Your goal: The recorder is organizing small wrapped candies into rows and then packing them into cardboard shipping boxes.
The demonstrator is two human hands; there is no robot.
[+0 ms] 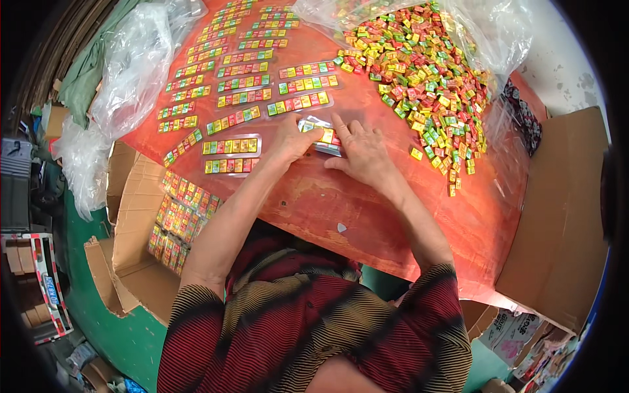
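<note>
While apparently squaring small boxes in the clear tray, with left hand clamped on one end, right hand spread at the other, press evenly without flexing.

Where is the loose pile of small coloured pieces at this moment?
In the head view, the loose pile is on the upper right of the red table, beyond the right hand and beside the clear plastic sheeting.

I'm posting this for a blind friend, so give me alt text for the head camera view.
A person's left hand and right hand touch a clear tray of small colourful blocks on a red table. Filled trays lie in rows at upper left; a loose pile of blocks sits at right.
</note>
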